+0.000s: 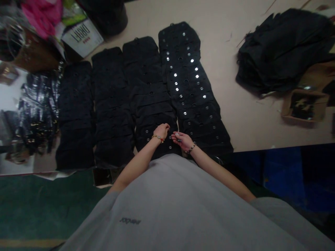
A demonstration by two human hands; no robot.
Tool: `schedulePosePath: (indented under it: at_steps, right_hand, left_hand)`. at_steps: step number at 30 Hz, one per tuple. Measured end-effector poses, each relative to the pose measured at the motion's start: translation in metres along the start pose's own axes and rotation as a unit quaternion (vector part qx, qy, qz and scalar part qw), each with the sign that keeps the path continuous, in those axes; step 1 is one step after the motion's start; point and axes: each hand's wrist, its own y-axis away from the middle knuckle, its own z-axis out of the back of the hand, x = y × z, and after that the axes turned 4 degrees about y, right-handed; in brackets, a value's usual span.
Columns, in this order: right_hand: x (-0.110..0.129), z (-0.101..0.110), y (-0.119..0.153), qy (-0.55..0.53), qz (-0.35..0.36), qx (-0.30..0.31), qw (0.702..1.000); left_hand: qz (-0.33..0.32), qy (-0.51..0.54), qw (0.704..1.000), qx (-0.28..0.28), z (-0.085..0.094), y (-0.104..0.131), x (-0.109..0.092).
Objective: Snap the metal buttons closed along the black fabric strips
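Observation:
Four columns of overlapping black fabric pieces lie on the table. The rightmost column (192, 87) bears two rows of shiny round metal pieces. On the column beside it (150, 83), a few such metal pieces (147, 131) show near the front. My left hand (161, 130) is over this column's front part, its fingers bent together; anything between them is too small to make out. Close on its right, my right hand (183, 140) is palm up with curled fingers, holding small metal pieces (178, 136).
A pile of black fabric (282, 52) and a small cardboard box (305, 106) of small parts are on the right of the table (222, 21). Shiny plastic-wrapped items (39, 101), a brown container (36, 52) and a printed box (82, 38) stand left.

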Motion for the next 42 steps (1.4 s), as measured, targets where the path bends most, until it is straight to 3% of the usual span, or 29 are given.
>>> schedulePosePath:
  at_steps: [4,7,10,14,20,26,31,35,37,42]
  right_hand:
    - [-0.008,-0.001,-0.004,0.005,-0.001,-0.009,1.000]
    - [-0.013,-0.003,-0.005,0.011,0.005,-0.020,1.000]
    - [-0.015,-0.005,-0.004,0.019,0.009,-0.011,1.000]
    - [-0.017,-0.015,-0.006,0.047,0.005,0.011,0.999]
    - [-0.018,-0.043,-0.017,0.047,-0.025,0.035,0.998]
    - [-0.009,-0.066,-0.032,0.057,-0.020,0.033,0.998]
    - [0.000,-0.071,-0.036,0.044,-0.025,0.040,0.998]
    - [0.018,-0.063,-0.048,0.056,0.049,-0.016,0.997]
    - [0.029,-0.056,-0.059,0.068,0.097,-0.054,0.991]
    - [0.046,-0.035,-0.085,0.070,0.144,-0.068,0.985]
  left_hand:
    - [-0.041,-0.078,0.996,0.019,0.008,0.000,-0.008]
    - [-0.068,-0.112,0.991,0.000,0.016,0.005,-0.013]
    - [-0.127,-0.083,0.988,-0.008,0.021,0.017,-0.012]
    - [-0.220,-0.036,0.974,0.047,0.024,0.036,0.002]
    - [-0.208,-0.011,0.978,0.021,0.044,0.043,0.026]
    - [-0.208,-0.021,0.978,-0.021,0.062,0.040,0.034]
    - [-0.154,0.023,0.987,-0.034,0.070,0.030,0.043]
    - [-0.007,0.095,0.987,-0.132,0.094,0.006,0.075]
    - [0.046,0.094,0.982,-0.156,0.104,-0.008,0.092]
    - [0.077,0.032,0.993,-0.083,0.109,-0.032,0.106]
